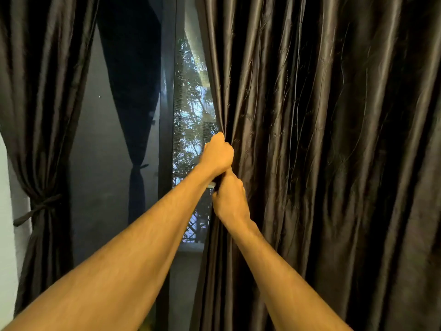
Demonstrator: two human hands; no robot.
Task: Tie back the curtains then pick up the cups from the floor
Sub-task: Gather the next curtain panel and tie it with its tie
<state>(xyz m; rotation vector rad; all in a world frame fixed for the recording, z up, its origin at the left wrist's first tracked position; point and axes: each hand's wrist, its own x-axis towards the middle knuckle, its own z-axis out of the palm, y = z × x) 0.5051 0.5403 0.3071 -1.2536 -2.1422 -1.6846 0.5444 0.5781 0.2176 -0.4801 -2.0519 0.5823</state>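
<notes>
Fingers of my left hand (218,154) and, touching just below it, my right hand (229,201) are curled tight round the right curtain (322,139) at its inner edge. I'd gather the folds rightward evenly, bunching them level with the tie-back (40,207) on the left curtain (40,115).

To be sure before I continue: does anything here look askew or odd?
Nothing damaged. Only the right curtain hangs loose, its edge gripped by the left hand and right hand, while the left curtain is tied back.
</notes>
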